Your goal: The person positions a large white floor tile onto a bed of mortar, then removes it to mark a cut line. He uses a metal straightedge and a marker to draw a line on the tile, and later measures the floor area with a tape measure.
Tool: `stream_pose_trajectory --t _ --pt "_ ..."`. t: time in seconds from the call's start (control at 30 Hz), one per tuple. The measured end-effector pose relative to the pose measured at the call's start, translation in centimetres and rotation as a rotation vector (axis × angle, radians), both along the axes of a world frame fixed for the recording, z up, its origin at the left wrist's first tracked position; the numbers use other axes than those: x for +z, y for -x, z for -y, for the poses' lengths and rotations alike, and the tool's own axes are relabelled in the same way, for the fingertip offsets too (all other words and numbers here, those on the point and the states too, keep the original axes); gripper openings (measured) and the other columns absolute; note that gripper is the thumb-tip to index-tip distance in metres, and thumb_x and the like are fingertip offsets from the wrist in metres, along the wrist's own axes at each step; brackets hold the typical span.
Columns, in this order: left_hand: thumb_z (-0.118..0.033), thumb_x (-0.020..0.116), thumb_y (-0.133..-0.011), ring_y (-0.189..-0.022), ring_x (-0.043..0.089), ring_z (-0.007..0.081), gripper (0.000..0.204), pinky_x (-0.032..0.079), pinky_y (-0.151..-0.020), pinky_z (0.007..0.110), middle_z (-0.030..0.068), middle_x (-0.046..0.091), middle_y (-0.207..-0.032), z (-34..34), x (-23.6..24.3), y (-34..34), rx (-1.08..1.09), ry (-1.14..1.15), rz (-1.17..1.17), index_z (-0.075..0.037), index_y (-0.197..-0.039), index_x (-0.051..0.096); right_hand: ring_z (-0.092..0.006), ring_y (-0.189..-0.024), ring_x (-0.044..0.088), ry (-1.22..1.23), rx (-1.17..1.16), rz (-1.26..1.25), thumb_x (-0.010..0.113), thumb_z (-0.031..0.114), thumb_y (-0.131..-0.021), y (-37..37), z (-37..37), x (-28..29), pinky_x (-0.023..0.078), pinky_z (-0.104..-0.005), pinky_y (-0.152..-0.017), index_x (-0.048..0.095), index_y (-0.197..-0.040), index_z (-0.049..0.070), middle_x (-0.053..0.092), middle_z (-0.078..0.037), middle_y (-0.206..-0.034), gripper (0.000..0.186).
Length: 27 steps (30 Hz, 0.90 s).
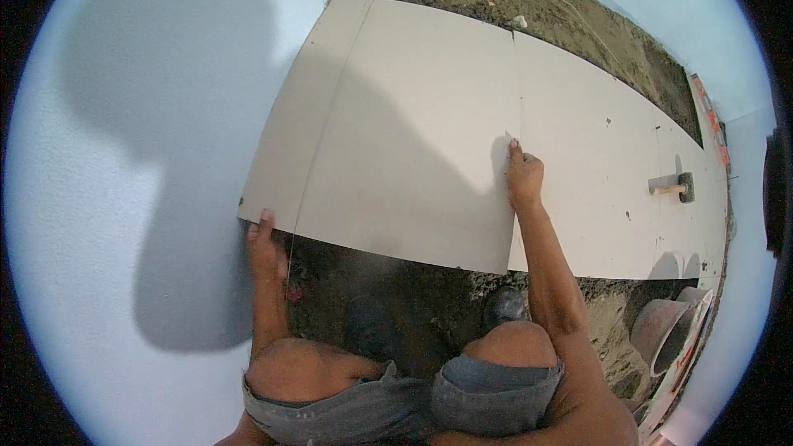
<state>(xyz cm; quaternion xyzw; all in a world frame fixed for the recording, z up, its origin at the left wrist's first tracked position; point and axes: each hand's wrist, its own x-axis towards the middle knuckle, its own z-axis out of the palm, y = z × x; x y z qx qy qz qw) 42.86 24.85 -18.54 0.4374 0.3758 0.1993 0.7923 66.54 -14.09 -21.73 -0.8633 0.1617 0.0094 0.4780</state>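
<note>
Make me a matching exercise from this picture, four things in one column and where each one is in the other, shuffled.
Things:
1. left hand
2. right hand
3. rubber mallet
4. bucket

Places:
A. lying on the right tile
B. on the joint between the two tiles
C. at the near left corner of the left tile
D. on the dirt, lower right

Pairs: 1-C, 2-B, 3-A, 4-D

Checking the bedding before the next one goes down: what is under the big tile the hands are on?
Dark soil shows at the near edge of the tile and again beyond its far edge. The ground directly beneath is covered, so it cannot be seen.
</note>
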Motion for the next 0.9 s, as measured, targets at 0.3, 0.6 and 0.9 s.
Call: stream_pose_trajectory --t 0.3,0.6,0.9 --pt "-0.027 0.058 -0.089 -0.094 0.057 0.0241 0.038 0.046 -0.083 0.037 0.0143 0.059 -0.106 0.2 2.3 1.4 -0.112 -0.426 -0.412 0.003 -0.112 0.053 -0.0179 -0.053 0.038 -0.013 0.016 -0.002 0.050 0.038 -0.092 -0.2 -1.0 0.9 0.037 -0.0363 -0.053 0.050 -0.059 -0.004 0.044 -0.006 -0.052 0.054" --pt "-0.040 0.051 -0.090 -0.081 0.060 0.0268 0.043 0.046 -0.073 0.040 0.0198 0.063 -0.088 5.7 4.2 7.7 -1.071 -0.597 -0.517 0.002 -0.094 0.060 -0.0224 -0.085 0.053 -0.213 0.094 -0.308 0.050 0.044 -0.091 -0.6 0.1 1.8 0.045 -0.0339 -0.076 0.056 -0.105 -0.012 0.058 -0.013 -0.094 0.058" --pt "-0.038 0.040 -0.095 -0.112 0.051 0.0398 0.052 0.027 -0.105 0.044 0.0215 0.057 -0.114 8.5 -1.7 5.4 -0.191 -0.994 -0.768 -0.005 -0.135 0.031 -0.0262 -0.096 0.055 -0.247 0.155 -0.334 0.053 0.047 -0.089 -0.9 1.1 1.0 0.046 -0.0366 -0.080 0.049 -0.116 -0.012 0.056 -0.017 -0.108 0.066"
